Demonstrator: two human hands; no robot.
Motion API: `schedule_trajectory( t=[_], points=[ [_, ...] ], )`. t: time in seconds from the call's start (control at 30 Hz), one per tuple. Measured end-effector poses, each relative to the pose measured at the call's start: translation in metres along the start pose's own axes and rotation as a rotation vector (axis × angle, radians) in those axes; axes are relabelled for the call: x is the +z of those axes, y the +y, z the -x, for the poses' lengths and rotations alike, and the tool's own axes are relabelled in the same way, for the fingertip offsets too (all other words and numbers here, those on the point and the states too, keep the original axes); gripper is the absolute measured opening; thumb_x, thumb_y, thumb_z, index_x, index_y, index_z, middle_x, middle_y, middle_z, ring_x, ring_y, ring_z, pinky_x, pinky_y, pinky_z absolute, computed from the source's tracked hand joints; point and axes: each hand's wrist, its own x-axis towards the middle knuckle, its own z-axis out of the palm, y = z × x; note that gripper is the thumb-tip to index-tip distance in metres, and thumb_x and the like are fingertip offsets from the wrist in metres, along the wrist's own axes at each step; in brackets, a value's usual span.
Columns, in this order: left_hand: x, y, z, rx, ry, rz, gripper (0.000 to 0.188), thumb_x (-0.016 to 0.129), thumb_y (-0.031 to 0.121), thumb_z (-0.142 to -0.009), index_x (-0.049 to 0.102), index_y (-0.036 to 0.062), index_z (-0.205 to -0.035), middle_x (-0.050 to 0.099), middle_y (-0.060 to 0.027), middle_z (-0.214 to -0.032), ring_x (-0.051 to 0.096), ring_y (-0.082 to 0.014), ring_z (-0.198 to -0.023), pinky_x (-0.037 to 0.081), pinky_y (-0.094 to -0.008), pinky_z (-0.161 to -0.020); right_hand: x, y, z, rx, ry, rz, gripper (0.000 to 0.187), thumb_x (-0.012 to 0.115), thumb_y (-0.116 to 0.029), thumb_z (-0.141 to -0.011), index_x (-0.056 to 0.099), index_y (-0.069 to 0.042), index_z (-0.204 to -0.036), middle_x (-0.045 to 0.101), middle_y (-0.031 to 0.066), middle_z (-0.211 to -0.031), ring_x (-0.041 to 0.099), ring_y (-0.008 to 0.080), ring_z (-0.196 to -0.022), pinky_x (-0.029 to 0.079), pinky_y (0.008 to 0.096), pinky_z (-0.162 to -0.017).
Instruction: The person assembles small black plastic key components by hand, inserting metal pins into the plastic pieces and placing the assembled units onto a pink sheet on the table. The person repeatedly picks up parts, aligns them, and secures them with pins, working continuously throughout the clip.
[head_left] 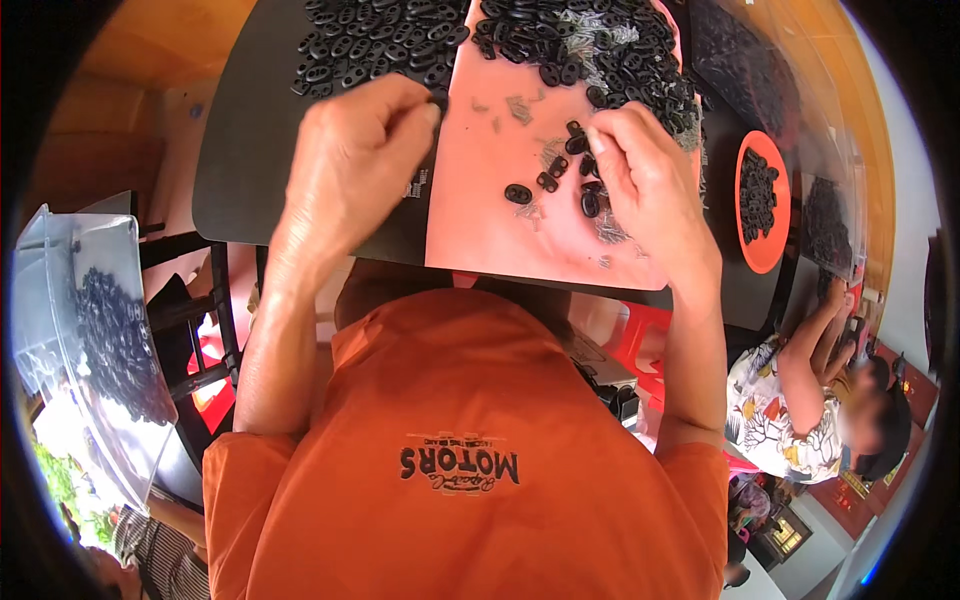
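My left hand (pixel 362 165) is closed above the dark tabletop, beside the left edge of a pink sheet (pixel 480 220). Its fingertips point toward the sheet, and what they hold, if anything, is hidden. Many black oval two-hole cord locks (pixel 375 45) lie in a spread beyond it. Over the right part of the sheet, my right hand (pixel 650 170) has its thumb and fingers curled together. Right at those fingertips is a small black cord lock piece (pixel 576 144); I cannot tell whether it is gripped. A loose cord lock (pixel 518 194) and small clear springs (pixel 520 110) lie nearby.
A heap of black parts (pixel 650 90) mixed with springs covers the sheet's far right. Beyond my right hand stands an orange bowl (pixel 778 255) of black pieces. Clear plastic bins (pixel 60 235) with black parts stand left and far right. Another person (pixel 790 420) sits at the right.
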Motion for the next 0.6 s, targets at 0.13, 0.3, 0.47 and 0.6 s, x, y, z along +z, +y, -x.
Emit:
schedule_trajectory(
  t=[0.13,0.3,0.47,0.6],
  points=[
    [-0.018,-0.014,-0.014,-0.063,-0.015,-0.190,0.020,0.060,0.017,-0.084,0.064,-0.0016,-0.090,0.058,-0.0088,-0.064,0.054,-0.0143,-0.059,0.044,-0.0296,-0.057,0.003,-0.004,-0.006,0.003,-0.043,0.041,0.005,0.054,-0.006,-0.088,0.055,-0.006,-0.093,0.055,0.0112,-0.086,0.058,0.0340,-0.072,0.047,0.0423,-0.062],
    [-0.025,-0.022,-0.017,-0.075,-0.011,-0.246,0.021,0.060,0.019,-0.085,0.064,-0.0019,-0.089,0.058,-0.0077,-0.063,0.052,-0.0111,-0.059,0.042,-0.0286,-0.056,0.020,-0.018,-0.034,-0.128,-0.056,0.013,0.004,0.055,-0.007,-0.087,0.055,-0.006,-0.091,0.055,0.0100,-0.087,0.059,0.0341,-0.073,0.047,0.0429,-0.061],
    [-0.029,-0.022,-0.010,-0.093,0.045,-0.225,0.020,0.060,0.017,-0.086,0.064,-0.0026,-0.088,0.059,-0.0080,-0.065,0.053,-0.0102,-0.061,0.043,-0.0275,-0.057,0.040,-0.021,-0.079,-0.246,-0.037,0.135,0.012,0.056,-0.009,-0.087,0.058,-0.006,-0.098,0.056,0.0099,-0.092,0.060,0.0315,-0.076,0.049,0.0403,-0.066],
    [-0.015,-0.019,0.005,0.041,0.109,-0.069,0.015,0.061,0.018,-0.083,0.064,0.0032,-0.078,0.063,-0.0153,-0.071,0.062,-0.0352,-0.069,0.049,-0.0404,-0.060,0.055,-0.028,-0.109,-0.281,-0.033,0.302,0.018,0.060,-0.015,-0.087,0.059,-0.008,-0.104,0.056,0.0083,-0.096,0.060,0.0294,-0.085,0.050,0.0397,-0.070]
  ],
)
